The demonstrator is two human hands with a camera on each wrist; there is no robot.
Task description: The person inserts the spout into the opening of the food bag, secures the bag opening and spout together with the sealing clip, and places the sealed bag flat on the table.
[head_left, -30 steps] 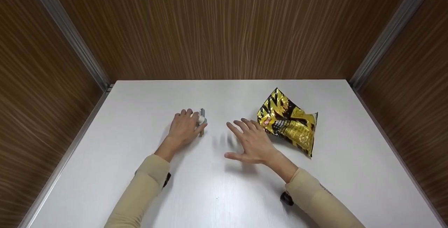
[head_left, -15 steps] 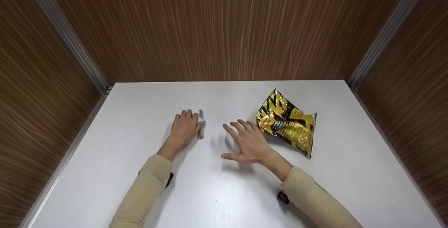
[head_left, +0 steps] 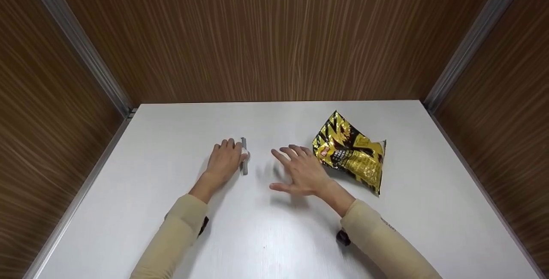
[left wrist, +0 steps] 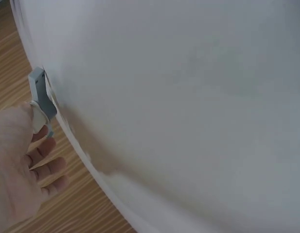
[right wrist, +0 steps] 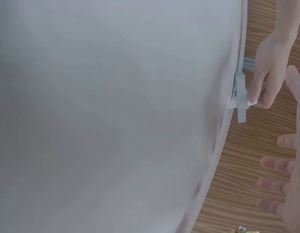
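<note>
The head camera looks forward and steeply down from above the near edge of the white table [head_left: 274,236], taking in the whole top and the wood-grain walls behind. The left wrist camera sits close behind the left hand [left wrist: 16,165], low over the tabletop, which fills most of its frame. The right wrist camera looks leftward across the table past the right hand [right wrist: 286,194]. All three views share the small grey clip [head_left: 243,155] [left wrist: 42,94] [right wrist: 240,97] beside the left hand.
</note>
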